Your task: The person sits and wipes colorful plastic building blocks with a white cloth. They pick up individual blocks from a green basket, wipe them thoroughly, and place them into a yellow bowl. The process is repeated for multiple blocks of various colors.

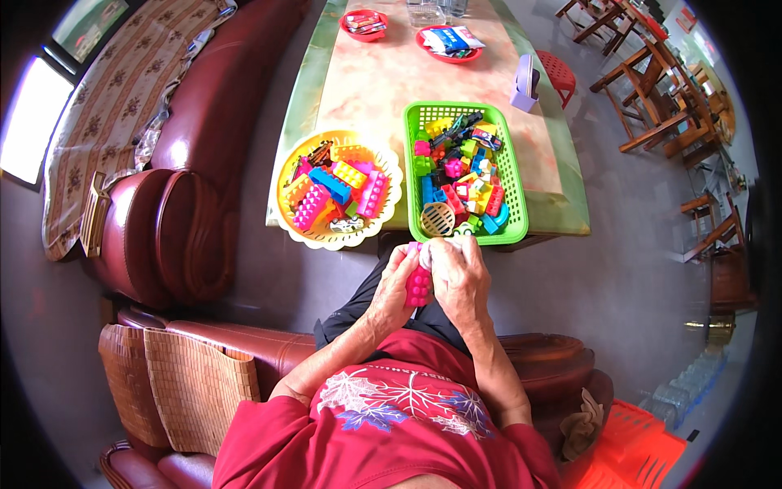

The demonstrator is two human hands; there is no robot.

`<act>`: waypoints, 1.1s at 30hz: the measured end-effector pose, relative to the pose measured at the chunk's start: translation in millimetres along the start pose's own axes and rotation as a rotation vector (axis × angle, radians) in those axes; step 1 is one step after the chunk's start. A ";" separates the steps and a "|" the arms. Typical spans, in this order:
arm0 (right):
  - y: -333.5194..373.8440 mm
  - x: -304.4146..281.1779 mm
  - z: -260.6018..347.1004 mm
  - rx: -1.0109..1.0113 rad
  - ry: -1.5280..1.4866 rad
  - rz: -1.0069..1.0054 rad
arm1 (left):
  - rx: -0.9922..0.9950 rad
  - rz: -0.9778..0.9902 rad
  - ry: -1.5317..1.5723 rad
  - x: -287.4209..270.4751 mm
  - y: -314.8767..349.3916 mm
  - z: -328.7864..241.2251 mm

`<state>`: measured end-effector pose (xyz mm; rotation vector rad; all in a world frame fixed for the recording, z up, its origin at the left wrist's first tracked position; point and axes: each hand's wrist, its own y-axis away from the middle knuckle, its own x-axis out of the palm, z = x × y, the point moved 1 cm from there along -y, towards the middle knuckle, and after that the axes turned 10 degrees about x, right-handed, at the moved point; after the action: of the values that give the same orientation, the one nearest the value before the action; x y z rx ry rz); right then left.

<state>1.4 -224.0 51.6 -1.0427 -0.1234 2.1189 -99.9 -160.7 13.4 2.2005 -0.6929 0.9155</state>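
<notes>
Over my lap, my left hand (394,285) is closed round a pink toy building brick (418,287), whose studs face up. My right hand (459,273) is closed at the brick's far end, its fingers pinching a small whitish thing (425,257), perhaps a cloth, pressed against the brick. Mostly hidden by the fingers, that thing's kind is unclear. Just beyond my hands stands a green plastic basket (522,191) with mixed toy bricks and small toys. Left of it, a yellow scalloped basket (314,236) holds larger bricks in pink, blue, yellow and orange.
Both baskets stand at the near edge of a marble-patterned table (366,90). Farther back are two red bowls (363,37) with packets, and a lilac holder (525,85). A red stool (558,73) is right of the table; a brown leather sofa (232,98) runs along the left.
</notes>
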 end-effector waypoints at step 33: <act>47.3 -4.1 4.0 -0.073 -0.129 0.128 | 0.002 -0.018 0.256 -21.8 -18.8 -24.1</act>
<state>-27.8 -259.3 38.5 -0.9777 -0.2025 2.3132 -110.8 -126.2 3.4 2.0398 -0.5494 1.1630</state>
